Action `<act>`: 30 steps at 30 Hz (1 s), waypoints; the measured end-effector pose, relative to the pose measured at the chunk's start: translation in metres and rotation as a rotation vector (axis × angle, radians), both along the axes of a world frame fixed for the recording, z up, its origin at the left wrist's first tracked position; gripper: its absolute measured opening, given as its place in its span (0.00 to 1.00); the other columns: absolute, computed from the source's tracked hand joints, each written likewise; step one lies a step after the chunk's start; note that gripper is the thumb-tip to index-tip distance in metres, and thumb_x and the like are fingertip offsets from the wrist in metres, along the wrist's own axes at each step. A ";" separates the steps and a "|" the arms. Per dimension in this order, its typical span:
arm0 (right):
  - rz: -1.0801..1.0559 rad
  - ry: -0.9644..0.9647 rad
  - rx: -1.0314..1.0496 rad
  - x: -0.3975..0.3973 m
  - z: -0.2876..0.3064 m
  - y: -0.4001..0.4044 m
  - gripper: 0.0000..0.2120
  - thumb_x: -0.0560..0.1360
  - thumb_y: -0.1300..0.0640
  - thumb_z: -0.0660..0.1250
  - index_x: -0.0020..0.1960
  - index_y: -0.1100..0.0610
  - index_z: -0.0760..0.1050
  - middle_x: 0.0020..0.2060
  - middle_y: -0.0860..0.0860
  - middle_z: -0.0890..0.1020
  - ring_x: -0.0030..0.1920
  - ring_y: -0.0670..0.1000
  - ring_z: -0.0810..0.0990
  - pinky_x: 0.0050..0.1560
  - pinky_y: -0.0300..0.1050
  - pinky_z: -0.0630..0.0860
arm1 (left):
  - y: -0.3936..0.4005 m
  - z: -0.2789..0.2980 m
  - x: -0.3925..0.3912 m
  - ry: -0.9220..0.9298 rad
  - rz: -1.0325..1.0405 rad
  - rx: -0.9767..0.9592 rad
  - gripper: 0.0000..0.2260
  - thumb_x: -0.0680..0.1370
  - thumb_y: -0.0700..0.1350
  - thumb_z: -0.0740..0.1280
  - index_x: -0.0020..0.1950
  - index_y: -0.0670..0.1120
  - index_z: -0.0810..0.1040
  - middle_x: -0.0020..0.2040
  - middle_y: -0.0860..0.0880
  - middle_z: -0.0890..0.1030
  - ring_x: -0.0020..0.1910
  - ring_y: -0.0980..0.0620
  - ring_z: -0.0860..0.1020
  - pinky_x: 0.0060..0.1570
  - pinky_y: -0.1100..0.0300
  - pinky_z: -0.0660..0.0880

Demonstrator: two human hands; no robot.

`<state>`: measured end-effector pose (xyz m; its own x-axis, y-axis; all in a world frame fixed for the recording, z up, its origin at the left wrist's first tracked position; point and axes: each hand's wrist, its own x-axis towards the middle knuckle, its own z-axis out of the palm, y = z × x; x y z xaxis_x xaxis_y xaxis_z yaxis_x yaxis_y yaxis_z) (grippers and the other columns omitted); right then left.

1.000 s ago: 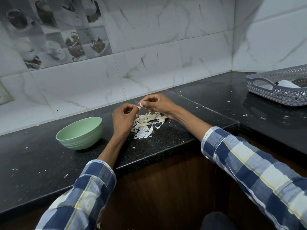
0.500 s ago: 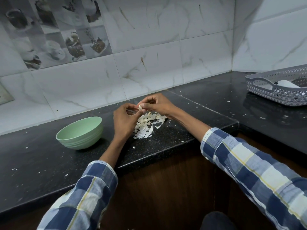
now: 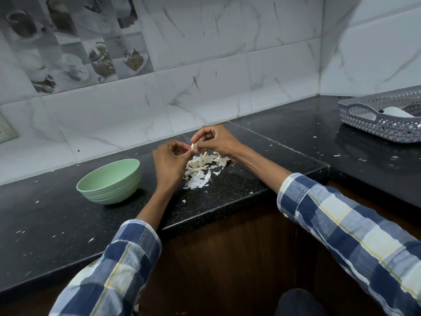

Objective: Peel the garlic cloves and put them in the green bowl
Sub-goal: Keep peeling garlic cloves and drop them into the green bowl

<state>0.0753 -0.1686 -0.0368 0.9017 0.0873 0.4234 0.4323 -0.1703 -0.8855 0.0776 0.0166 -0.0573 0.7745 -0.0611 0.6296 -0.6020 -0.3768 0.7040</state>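
Note:
A small white garlic clove (image 3: pixel 192 146) is pinched between the fingertips of my left hand (image 3: pixel 169 160) and my right hand (image 3: pixel 215 140), held just above the black counter. Under the hands lies a pile of pale garlic skins (image 3: pixel 201 167). The green bowl (image 3: pixel 109 181) stands on the counter left of my left hand, about a hand's width away. Its inside is hidden from this angle.
The black counter (image 3: pixel 227 190) has a front edge close below the skins and a step down at the right. A grey perforated basket (image 3: pixel 385 119) with a white object inside stands at the far right. The tiled wall (image 3: pixel 205 87) runs behind. Skin flakes are scattered about.
Both hands stay together over the skin pile. The fingers have shifted slightly on the clove, and the clove now shows more clearly between the fingertips.

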 end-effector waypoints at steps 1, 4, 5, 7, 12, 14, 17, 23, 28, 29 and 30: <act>-0.003 0.003 0.001 0.000 0.000 0.000 0.12 0.72 0.69 0.77 0.55 0.67 0.81 0.41 0.56 0.86 0.41 0.50 0.86 0.43 0.38 0.82 | 0.000 0.000 0.000 0.003 -0.007 -0.002 0.08 0.71 0.45 0.83 0.44 0.48 0.86 0.37 0.53 0.86 0.37 0.56 0.86 0.43 0.54 0.85; -0.021 0.000 -0.008 0.000 -0.001 0.000 0.13 0.72 0.70 0.76 0.54 0.67 0.79 0.39 0.55 0.86 0.39 0.50 0.86 0.40 0.37 0.81 | -0.001 0.001 -0.001 0.022 -0.039 -0.018 0.07 0.71 0.45 0.83 0.43 0.48 0.87 0.36 0.52 0.87 0.37 0.54 0.87 0.43 0.55 0.85; -0.026 -0.013 -0.011 0.001 -0.001 0.000 0.12 0.72 0.70 0.76 0.54 0.66 0.78 0.40 0.57 0.85 0.40 0.50 0.86 0.41 0.38 0.81 | -0.001 0.001 -0.002 0.031 -0.050 -0.030 0.07 0.70 0.45 0.84 0.43 0.48 0.87 0.36 0.52 0.87 0.37 0.54 0.87 0.42 0.56 0.85; -0.035 -0.047 -0.010 0.003 -0.001 0.000 0.12 0.72 0.70 0.76 0.51 0.63 0.77 0.43 0.62 0.85 0.41 0.51 0.85 0.43 0.39 0.82 | -0.001 0.001 -0.002 0.054 -0.077 -0.060 0.08 0.70 0.44 0.83 0.44 0.47 0.87 0.36 0.52 0.87 0.37 0.55 0.87 0.42 0.59 0.85; -0.043 -0.078 0.004 0.006 -0.002 -0.001 0.13 0.71 0.70 0.75 0.48 0.58 0.74 0.42 0.61 0.86 0.43 0.53 0.86 0.50 0.45 0.84 | 0.000 0.000 0.001 0.142 -0.159 -0.135 0.09 0.71 0.43 0.83 0.47 0.43 0.87 0.40 0.48 0.88 0.42 0.49 0.88 0.47 0.53 0.85; -0.035 -0.082 0.024 0.006 -0.002 0.000 0.14 0.71 0.70 0.75 0.47 0.58 0.73 0.41 0.59 0.86 0.43 0.53 0.87 0.49 0.44 0.84 | 0.001 0.001 0.003 0.177 -0.194 -0.159 0.10 0.72 0.43 0.83 0.49 0.42 0.87 0.42 0.47 0.89 0.44 0.47 0.88 0.48 0.53 0.85; -0.023 -0.065 0.064 0.004 0.000 0.000 0.14 0.71 0.71 0.74 0.45 0.57 0.72 0.42 0.60 0.86 0.43 0.54 0.86 0.48 0.42 0.82 | 0.001 0.001 0.004 0.230 -0.250 -0.192 0.11 0.73 0.42 0.82 0.52 0.40 0.86 0.44 0.45 0.89 0.44 0.46 0.88 0.44 0.61 0.83; -0.015 -0.026 0.108 0.001 0.002 0.000 0.15 0.72 0.73 0.73 0.43 0.57 0.71 0.42 0.61 0.84 0.41 0.52 0.83 0.45 0.41 0.81 | 0.000 0.001 0.007 0.284 -0.302 -0.257 0.13 0.74 0.44 0.81 0.54 0.39 0.85 0.46 0.43 0.89 0.46 0.44 0.88 0.50 0.57 0.84; -0.023 -0.012 0.115 0.002 0.002 -0.001 0.14 0.72 0.73 0.73 0.44 0.58 0.72 0.44 0.64 0.83 0.39 0.52 0.81 0.44 0.41 0.80 | -0.001 0.000 0.009 0.306 -0.329 -0.291 0.10 0.75 0.44 0.80 0.53 0.41 0.86 0.46 0.43 0.89 0.45 0.46 0.88 0.48 0.61 0.83; -0.025 -0.011 0.108 0.002 0.002 -0.001 0.14 0.72 0.73 0.73 0.44 0.58 0.72 0.44 0.64 0.83 0.40 0.52 0.81 0.44 0.41 0.80 | -0.001 0.000 0.010 0.307 -0.328 -0.295 0.10 0.76 0.44 0.79 0.53 0.41 0.86 0.45 0.43 0.89 0.44 0.47 0.88 0.48 0.62 0.83; -0.028 -0.011 0.099 0.003 0.002 -0.001 0.13 0.72 0.72 0.73 0.45 0.58 0.72 0.45 0.64 0.83 0.40 0.52 0.81 0.45 0.41 0.80 | -0.001 -0.001 0.011 0.308 -0.325 -0.298 0.09 0.76 0.43 0.79 0.53 0.41 0.86 0.45 0.43 0.89 0.43 0.48 0.88 0.49 0.61 0.83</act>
